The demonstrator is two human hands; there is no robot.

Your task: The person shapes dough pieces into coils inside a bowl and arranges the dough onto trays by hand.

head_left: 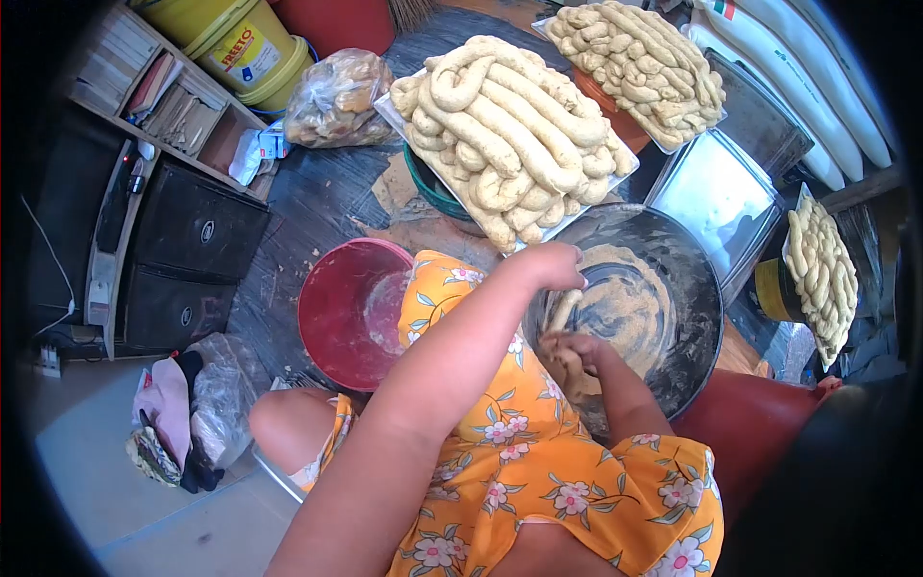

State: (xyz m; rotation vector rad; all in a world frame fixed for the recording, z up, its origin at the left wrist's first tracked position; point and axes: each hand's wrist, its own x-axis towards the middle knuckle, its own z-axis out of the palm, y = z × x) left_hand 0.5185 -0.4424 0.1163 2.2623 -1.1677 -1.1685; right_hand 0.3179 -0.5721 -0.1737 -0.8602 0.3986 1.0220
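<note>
A pale dough rope [566, 313] runs between my two hands over a large black basin [710, 317]. My left hand [556, 266] is closed at its upper end. Lower down, my right hand [575, 350] is wrapped round it, and more dough hangs below that hand. Tan crumb-like powder [630, 308] coats the basin's floor. Just beyond my left hand, thick dough ropes [500, 125] lie heaped on a white tray [452, 192]. My fingertips are partly hidden.
A red bucket [322, 313] stands left of my lap. Further trays hold dough pieces [639, 62] at the back and twisted dough [822, 269] at the right. A filled plastic bag [336, 96], yellow buckets [240, 53] and a shelf [183, 115] are at the left. White sacks [798, 87] lie back right.
</note>
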